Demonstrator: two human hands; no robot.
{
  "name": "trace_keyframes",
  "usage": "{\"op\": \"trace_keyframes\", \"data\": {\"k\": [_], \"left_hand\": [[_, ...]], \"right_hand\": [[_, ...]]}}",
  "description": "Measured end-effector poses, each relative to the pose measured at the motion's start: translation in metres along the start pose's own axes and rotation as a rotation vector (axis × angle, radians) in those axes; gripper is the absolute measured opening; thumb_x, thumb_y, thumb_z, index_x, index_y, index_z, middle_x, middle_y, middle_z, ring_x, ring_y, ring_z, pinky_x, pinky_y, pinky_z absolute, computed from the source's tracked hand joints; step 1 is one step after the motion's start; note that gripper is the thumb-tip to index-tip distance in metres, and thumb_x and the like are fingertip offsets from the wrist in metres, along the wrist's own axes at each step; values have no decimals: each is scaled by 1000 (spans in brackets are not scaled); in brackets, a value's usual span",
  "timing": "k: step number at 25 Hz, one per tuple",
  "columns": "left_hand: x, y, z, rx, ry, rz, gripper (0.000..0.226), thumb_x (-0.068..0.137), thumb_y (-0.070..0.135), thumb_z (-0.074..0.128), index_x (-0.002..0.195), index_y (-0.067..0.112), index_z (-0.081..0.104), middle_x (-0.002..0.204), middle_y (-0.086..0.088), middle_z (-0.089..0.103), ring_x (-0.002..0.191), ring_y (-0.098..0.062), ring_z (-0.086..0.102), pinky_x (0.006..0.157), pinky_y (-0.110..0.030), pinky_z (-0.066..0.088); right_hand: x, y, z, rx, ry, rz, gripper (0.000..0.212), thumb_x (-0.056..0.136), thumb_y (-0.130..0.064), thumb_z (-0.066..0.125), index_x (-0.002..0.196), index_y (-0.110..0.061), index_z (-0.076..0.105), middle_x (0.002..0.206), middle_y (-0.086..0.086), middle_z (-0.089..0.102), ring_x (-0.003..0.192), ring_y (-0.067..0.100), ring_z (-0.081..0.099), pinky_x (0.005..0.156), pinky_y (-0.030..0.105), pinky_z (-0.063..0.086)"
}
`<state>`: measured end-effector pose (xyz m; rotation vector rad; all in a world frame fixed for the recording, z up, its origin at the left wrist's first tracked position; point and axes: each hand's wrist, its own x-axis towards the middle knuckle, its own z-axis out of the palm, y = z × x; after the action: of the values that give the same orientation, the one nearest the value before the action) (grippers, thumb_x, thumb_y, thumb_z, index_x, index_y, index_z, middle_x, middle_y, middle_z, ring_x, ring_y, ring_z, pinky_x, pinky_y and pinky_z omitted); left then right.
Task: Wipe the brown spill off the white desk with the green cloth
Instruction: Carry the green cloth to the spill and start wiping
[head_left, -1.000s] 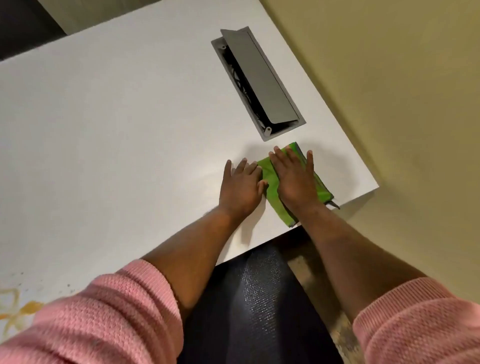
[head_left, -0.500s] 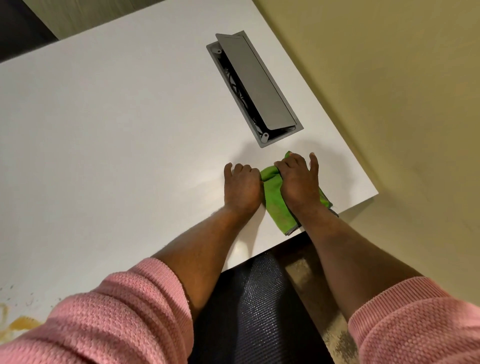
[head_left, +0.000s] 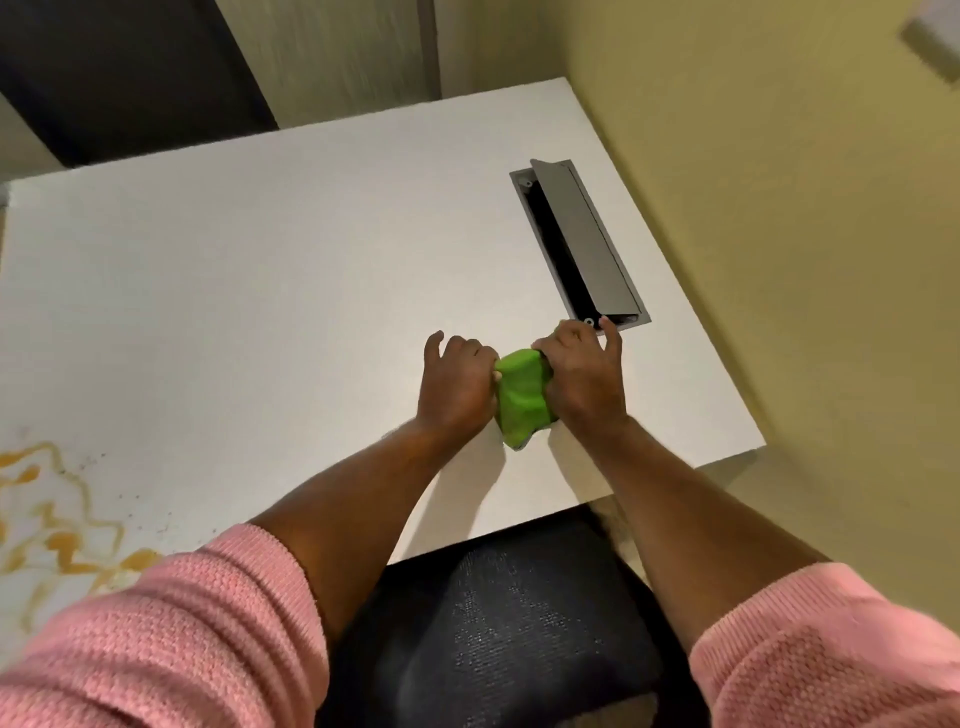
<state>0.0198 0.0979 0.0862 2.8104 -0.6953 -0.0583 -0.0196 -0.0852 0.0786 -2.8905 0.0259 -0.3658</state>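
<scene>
The green cloth is bunched up on the white desk, squeezed between my two hands near the desk's front right. My left hand grips its left side with curled fingers. My right hand grips its right side, little finger raised. The brown spill spreads in orange-brown streaks and specks over the desk's front left corner, far to the left of the cloth and partly hidden by my pink sleeve.
A grey cable hatch with its lid tilted up sits in the desk just behind my right hand. A yellow wall runs along the right. A dark chair seat lies below the desk's front edge.
The flat cloth has been gathered into a bunch as both hands closed on it. The view has swung left, bringing more of the spill into sight.
</scene>
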Motion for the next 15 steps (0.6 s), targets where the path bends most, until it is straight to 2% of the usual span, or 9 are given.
{"op": "trace_keyframes", "data": {"k": [4,7,11,15], "left_hand": [[-38,-48,-49,53,2,-46,21,93,22,53,105,17,70,103,-3,69,109,-29,59,118,-47,21],[-73,-88,-84,74,18,-78,22,93,23,54,108,18,70,107,-1,69,112,-27,58,119,-46,18],[-135,-154,-122,78,25,-138,25,98,23,49,113,21,69,113,1,68,119,-24,55,122,-45,14],[-198,-214,-146,73,37,-156,24,99,25,49,113,22,69,114,2,68,119,-23,54,122,-46,13]], "right_hand": [[8,-72,-17,7,-87,-68,37,74,-7,73,109,-16,76,103,2,74,125,30,59,120,52,18],[8,-134,-27,43,-129,-88,37,74,-18,65,109,-17,77,103,1,75,129,31,58,121,53,16],[-5,-227,-29,74,-199,-122,42,75,-6,68,115,-18,76,110,0,75,135,31,54,123,53,12],[-30,-309,-22,106,-187,-158,41,76,-3,68,113,-18,76,107,-1,75,133,31,55,122,50,10]]}}
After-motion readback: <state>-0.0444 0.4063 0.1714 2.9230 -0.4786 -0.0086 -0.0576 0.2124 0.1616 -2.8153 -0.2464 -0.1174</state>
